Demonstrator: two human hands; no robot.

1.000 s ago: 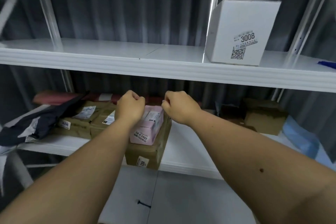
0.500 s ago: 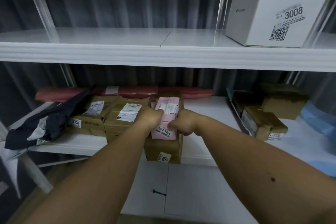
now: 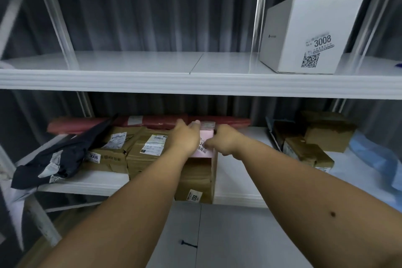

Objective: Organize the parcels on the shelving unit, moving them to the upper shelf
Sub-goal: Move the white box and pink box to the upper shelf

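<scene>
Now both hands, left hand and right hand, are gripping the pink parcel from either side atop a brown box on the lower shelf, likely readying its lift toward the upper shelf.

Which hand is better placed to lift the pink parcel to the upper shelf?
Probably left. The left hand reaches round the pink parcel to its far end; the right hand only pinches its right edge. The upper shelf is bare directly above.
</scene>
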